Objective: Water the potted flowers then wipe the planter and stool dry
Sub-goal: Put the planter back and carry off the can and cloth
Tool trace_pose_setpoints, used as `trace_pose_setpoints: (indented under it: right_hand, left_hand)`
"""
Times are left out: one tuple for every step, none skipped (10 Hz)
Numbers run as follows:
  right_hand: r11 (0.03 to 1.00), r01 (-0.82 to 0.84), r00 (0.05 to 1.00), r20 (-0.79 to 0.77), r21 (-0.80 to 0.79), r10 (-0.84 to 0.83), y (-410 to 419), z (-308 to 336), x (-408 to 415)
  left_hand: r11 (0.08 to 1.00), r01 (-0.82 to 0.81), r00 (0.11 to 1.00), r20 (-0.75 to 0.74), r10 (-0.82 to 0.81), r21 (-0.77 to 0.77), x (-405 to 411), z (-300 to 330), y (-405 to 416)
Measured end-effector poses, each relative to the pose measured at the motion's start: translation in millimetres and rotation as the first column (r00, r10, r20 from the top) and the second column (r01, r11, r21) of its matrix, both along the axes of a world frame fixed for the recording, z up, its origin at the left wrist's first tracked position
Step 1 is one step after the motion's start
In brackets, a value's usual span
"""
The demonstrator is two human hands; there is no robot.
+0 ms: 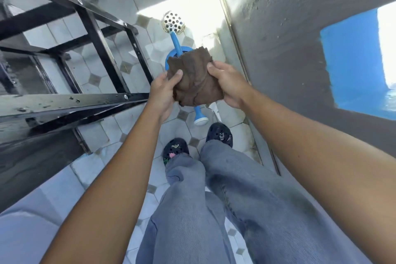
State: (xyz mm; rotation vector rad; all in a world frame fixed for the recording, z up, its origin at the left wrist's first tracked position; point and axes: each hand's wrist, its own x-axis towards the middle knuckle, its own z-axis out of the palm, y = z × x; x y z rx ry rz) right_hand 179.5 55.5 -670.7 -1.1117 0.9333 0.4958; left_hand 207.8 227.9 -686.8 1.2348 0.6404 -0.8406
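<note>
Two bare forearms reach forward from the bottom of the view, above grey trouser legs [214, 210] and a pair of dark clogs [199, 142] standing on the pale tiled floor [94, 135]. The left hand [162, 92] and the right hand [229, 83] hold a crumpled brown cloth [192, 79] between them, each closed on one side of it, the left thumb pressed into its front and the right fingers curled over its upper edge. The cloth hangs in the air over a blue watering can [174, 58] that sits on the tiles, hiding most of the can's body; the perforated rose [173, 21] shows beyond the cloth and a blue-and-white end [200, 118] pokes out below it, near the right clog. To the left stands a black metal frame [96, 34], its near top bar wet with droplets and close beside the left wrist. A rough grey wall [278, 38] with blue patches [353, 60] rises on the right.
</note>
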Motion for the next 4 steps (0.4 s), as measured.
trace_pose_setpoints:
  right_hand:
    - [0.979, -0.056, 0.997, -0.055, -0.195, 0.046, 2.6, -18.7, 15.7]
    - [0.962, -0.075, 0.996, -0.057, -0.261, 0.062, 3.2, -32.0, 30.1]
    - [0.944, -0.161, 0.987, -0.062, -0.286, 0.149, 4.2, -32.7, 36.3]
    - [0.904, -0.252, 0.968, -0.103, -0.344, 0.231, 3.1, -30.8, 27.2]
  left_hand:
    - [0.979, -0.046, 0.996, 0.089, 0.029, 0.200, 14.0, -15.2, 5.7]
    - [0.956, -0.051, 0.991, 0.134, 0.012, 0.290, 32.9, -21.6, -1.4]
    - [0.930, -0.011, 0.988, 0.148, -0.047, 0.368, 42.3, -34.3, -5.1]
    - [0.897, 0.145, 0.979, 0.068, -0.191, 0.418, 39.6, -36.4, -4.0]
